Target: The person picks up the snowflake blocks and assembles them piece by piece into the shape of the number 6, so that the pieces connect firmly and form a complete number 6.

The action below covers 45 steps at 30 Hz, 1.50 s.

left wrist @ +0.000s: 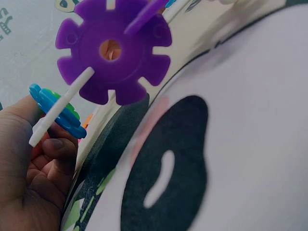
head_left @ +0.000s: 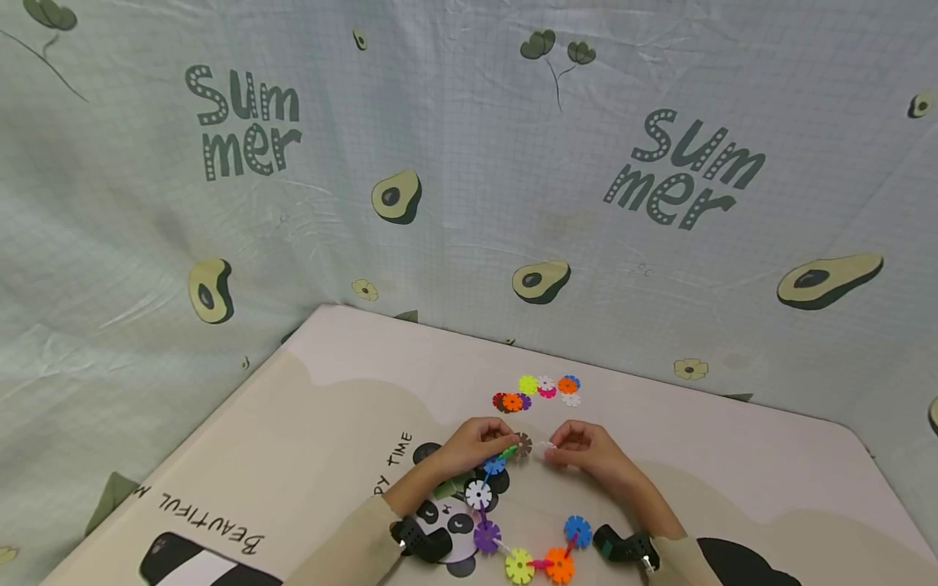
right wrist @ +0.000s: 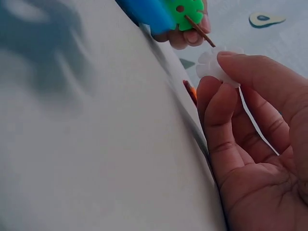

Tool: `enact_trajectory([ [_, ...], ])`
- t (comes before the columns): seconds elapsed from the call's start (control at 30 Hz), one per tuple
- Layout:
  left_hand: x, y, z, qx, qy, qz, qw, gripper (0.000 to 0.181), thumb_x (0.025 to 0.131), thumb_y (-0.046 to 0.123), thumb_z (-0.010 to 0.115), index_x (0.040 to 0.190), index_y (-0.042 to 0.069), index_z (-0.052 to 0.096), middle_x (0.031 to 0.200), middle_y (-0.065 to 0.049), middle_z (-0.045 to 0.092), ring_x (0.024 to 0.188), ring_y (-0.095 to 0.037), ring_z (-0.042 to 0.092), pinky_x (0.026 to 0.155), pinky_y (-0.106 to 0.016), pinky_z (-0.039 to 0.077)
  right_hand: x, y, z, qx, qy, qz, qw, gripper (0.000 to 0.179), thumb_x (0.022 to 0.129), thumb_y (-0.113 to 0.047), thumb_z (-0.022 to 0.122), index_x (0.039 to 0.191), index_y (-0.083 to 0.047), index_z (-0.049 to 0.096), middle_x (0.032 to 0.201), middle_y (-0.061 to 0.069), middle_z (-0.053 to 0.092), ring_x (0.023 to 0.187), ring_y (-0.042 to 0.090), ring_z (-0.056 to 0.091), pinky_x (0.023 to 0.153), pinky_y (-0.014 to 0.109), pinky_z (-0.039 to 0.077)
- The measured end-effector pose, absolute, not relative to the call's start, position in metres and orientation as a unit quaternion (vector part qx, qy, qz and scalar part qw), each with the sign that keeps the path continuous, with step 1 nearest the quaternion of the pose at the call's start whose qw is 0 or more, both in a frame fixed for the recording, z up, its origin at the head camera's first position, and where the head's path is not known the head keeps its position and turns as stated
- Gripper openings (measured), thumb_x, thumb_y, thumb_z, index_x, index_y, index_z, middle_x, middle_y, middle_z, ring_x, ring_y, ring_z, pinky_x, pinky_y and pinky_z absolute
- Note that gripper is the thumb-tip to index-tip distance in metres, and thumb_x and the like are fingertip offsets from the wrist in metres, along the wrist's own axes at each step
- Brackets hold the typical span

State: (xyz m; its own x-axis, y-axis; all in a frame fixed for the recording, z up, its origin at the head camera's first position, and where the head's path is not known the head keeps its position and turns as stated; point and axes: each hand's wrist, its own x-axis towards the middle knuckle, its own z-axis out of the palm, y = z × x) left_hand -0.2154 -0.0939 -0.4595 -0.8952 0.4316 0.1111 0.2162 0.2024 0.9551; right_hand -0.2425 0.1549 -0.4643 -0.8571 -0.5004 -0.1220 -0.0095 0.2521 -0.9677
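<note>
White disc [right wrist: 207, 66] is pinched by right hand [head_left: 590, 448], just right of brown disc [head_left: 526, 447]; chain [head_left: 480, 541] is gripped by left hand [head_left: 475, 446].

Wrinkled pale cloth [head_left: 469, 122] is hanging behind | printed avocados [head_left: 396, 197] are dotting it | pinkish-beige tabletop [head_left: 322, 456] is spreading below!

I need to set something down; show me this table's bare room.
Broad free patches of table: between the left sleeve and the left edge, over printed lettering; and between the right hand and the right edge. A small pocket lies inside the disc chain. Crowded: around the left hand, chain and loose discs.
</note>
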Motion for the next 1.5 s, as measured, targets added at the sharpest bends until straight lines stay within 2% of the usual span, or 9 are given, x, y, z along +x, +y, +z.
enact_trajectory([
  [0.13,-0.221,-0.093,-0.470,0.202,0.772,0.595,0.091,0.019,0.096,0.012,0.060,0.096,-0.006,0.067,0.073,0.004,0.054,0.061,-0.004,0.044,0.057,-0.017,0.037,-0.240,0.155,-0.464,-0.182,0.752,-0.598,0.208,0.022,0.087,-0.017,0.075,0.093,-0.001,0.060,0.083,0.001,0.066,0.074,0.013,0.062,0.072,0.024,0.052],
  [0.3,-0.221,-0.092,-0.469,0.202,0.779,0.587,0.089,0.018,0.096,0.009,0.059,0.096,-0.007,0.066,0.073,0.004,0.054,0.061,-0.002,0.043,0.058,-0.016,0.037,-0.239,0.154,-0.466,-0.191,0.746,-0.604,0.205,0.024,0.087,-0.017,0.075,0.093,0.001,0.060,0.085,0.000,0.066,0.076,0.012,0.063,0.074,0.024,0.053],
  [0.67,-0.202,-0.096,-0.436,0.221,0.769,0.592,0.092,0.017,0.096,0.004,0.057,0.094,-0.012,0.063,0.074,0.001,0.056,0.060,-0.003,0.043,0.057,-0.016,0.037,-0.240,0.152,-0.469,-0.205,0.724,-0.632,0.188,0.011,0.087,-0.011,0.074,0.086,-0.006,0.064,0.095,0.005,0.065,0.082,0.012,0.065,0.079,0.024,0.054],
  [0.87,-0.210,-0.094,-0.448,0.216,0.771,0.591,0.099,0.017,0.096,0.005,0.057,0.094,-0.011,0.063,0.072,0.003,0.052,0.060,-0.003,0.042,0.058,-0.015,0.036,-0.240,0.152,-0.469,-0.203,0.725,-0.635,0.175,0.008,0.087,-0.008,0.073,0.086,-0.008,0.065,0.094,0.003,0.066,0.083,0.013,0.066,0.080,0.025,0.054],
  [1.07,-0.222,-0.094,-0.470,0.208,0.774,0.589,0.103,0.020,0.097,0.010,0.058,0.096,-0.008,0.065,0.075,0.004,0.055,0.062,-0.003,0.044,0.058,-0.016,0.037,-0.239,0.153,-0.469,-0.207,0.713,-0.644,0.182,0.009,0.087,-0.006,0.073,0.084,-0.011,0.066,0.094,0.001,0.067,0.082,0.011,0.065,0.080,0.024,0.054],
  [1.27,-0.223,-0.093,-0.472,0.208,0.769,0.594,0.112,0.021,0.097,0.015,0.060,0.097,-0.006,0.066,0.076,0.004,0.057,0.063,-0.004,0.046,0.058,-0.017,0.038,-0.238,0.154,-0.468,-0.215,0.708,-0.647,0.185,0.011,0.087,-0.005,0.072,0.083,-0.015,0.067,0.094,-0.001,0.067,0.082,0.010,0.065,0.080,0.023,0.054],
  [1.5,-0.223,-0.095,-0.472,0.224,0.776,0.578,0.121,0.019,0.097,0.014,0.060,0.096,-0.004,0.067,0.076,0.004,0.058,0.061,-0.003,0.046,0.059,-0.016,0.039,-0.239,0.150,-0.469,-0.224,0.711,-0.641,0.183,0.012,0.087,-0.002,0.071,0.082,-0.013,0.067,0.093,0.001,0.067,0.082,0.010,0.066,0.080,0.024,0.054],
])
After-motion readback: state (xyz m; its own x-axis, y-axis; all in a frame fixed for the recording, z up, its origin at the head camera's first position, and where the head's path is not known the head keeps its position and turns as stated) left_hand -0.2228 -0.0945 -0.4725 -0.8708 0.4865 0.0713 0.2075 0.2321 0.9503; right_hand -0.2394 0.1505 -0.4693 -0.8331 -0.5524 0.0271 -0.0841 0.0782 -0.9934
